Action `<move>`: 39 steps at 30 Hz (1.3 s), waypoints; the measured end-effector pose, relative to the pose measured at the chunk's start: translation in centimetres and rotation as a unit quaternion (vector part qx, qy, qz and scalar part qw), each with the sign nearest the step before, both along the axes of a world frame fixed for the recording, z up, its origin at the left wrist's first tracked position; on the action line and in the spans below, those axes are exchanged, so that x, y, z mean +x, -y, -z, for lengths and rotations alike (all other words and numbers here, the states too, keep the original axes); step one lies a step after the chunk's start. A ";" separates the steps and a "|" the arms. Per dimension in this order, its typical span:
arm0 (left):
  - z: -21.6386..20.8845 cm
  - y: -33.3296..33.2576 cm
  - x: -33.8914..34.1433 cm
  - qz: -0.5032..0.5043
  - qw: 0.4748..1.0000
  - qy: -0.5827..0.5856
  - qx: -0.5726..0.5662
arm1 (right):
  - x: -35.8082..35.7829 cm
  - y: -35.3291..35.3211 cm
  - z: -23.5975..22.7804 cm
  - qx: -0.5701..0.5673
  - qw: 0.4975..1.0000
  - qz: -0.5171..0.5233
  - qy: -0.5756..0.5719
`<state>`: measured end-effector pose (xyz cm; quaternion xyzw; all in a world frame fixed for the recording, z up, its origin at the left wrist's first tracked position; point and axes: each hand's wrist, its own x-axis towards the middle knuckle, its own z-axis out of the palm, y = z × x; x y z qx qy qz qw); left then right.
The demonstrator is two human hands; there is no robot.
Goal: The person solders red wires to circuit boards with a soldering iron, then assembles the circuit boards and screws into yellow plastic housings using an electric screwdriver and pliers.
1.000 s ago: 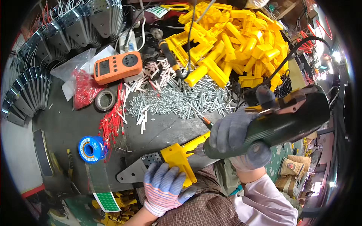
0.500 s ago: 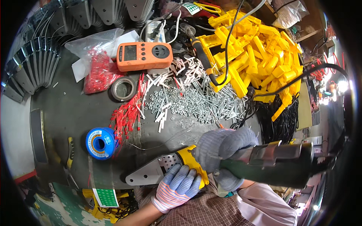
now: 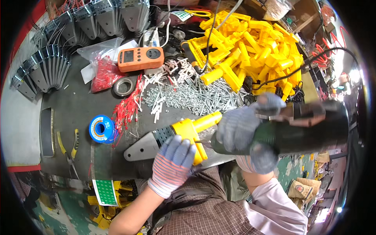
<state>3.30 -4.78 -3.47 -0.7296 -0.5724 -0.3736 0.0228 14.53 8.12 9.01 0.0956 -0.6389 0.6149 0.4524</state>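
My left hand [image 3: 174, 162], in a striped glove with grey fingertips, presses a part onto the bench near its front edge. The part joins a grey metal plate [image 3: 141, 149], pointed to the left, with a yellow plastic housing [image 3: 185, 130] that has a yellow handle stub toward the upper right. My right hand [image 3: 241, 129], also gloved, is wrapped round a dark green power screwdriver [image 3: 313, 135], held almost level. Its thin bit points left at the housing's right side; whether the tip touches a screw cannot be seen.
Loose screws and nuts [image 3: 196, 96] lie behind the part, with yellow housings [image 3: 258, 51] heaped beyond. An orange meter [image 3: 141, 58], grey tape roll [image 3: 123, 87], red-wired parts [image 3: 127, 109], blue solder spool [image 3: 102, 128] and yellow-handled pliers [image 3: 70, 150] lie leftward. Metal plates [image 3: 135, 15] stand far left.
The right hand and screwdriver have moved right and up, exposing the bit and more of the yellow housing. The left hand still holds the part. The whole view has shifted a little.
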 end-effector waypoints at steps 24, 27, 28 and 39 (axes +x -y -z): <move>-0.2 -1.6 -4.2 -0.125 0.988 0.061 -0.071 | 4.2 4.6 5.3 -0.127 0.980 0.061 0.143; -0.8 -1.8 -4.2 -0.101 0.990 0.076 -0.066 | 8.9 3.6 4.5 0.039 0.960 0.107 0.255; -0.6 -1.4 -4.0 -0.117 0.988 0.069 -0.074 | 9.9 3.0 5.2 0.108 0.943 0.110 0.294; -0.5 -1.4 -4.4 -0.107 0.989 0.085 -0.061 | 1.8 5.8 2.6 -0.034 0.984 0.051 0.169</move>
